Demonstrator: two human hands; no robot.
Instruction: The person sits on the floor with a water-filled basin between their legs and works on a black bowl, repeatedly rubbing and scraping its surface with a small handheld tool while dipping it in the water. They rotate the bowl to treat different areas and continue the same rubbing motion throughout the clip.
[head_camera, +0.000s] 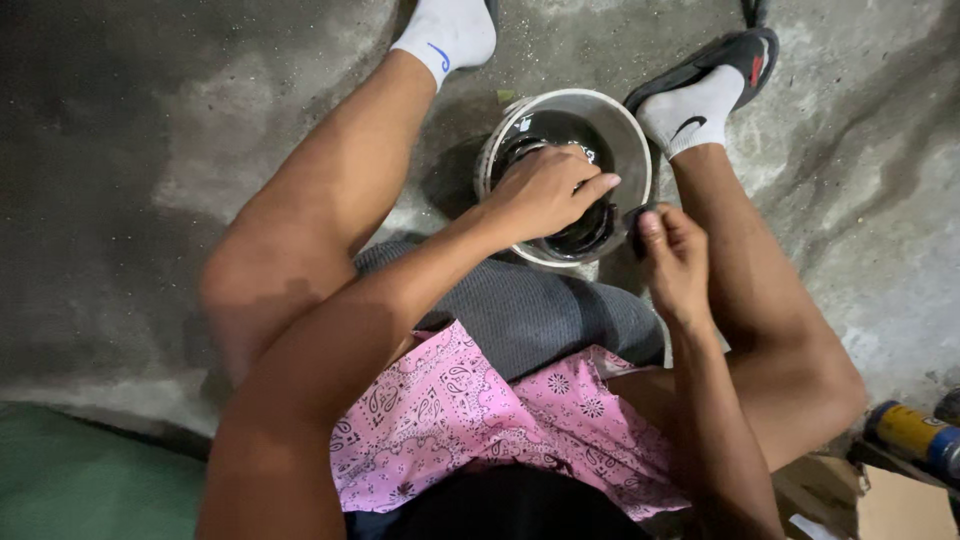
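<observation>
Bucket (632, 140), white, stands on the concrete floor (150, 150) between the person's two socked feet and holds dark liquid. A dark round part (585, 232) sits inside the bucket, mostly hidden. The left hand (545, 190) lies over the bucket's mouth, fingers curled and close together on top of the part, the forefinger stretched toward the bucket's far wall. The right hand (672, 262) hovers at the bucket's near rim, thumb pressed to the fingertips, pinching a small dark piece (633, 216); what that piece is cannot be told. Nearer than the bucket lie grey shorts (540, 310) and a pink patterned cloth (450, 410) across the lap. A black sandal (735, 55) sits on the foot beside the bucket. A yellow and blue can (915, 435) lies well away from the bucket, at the frame's edge.
</observation>
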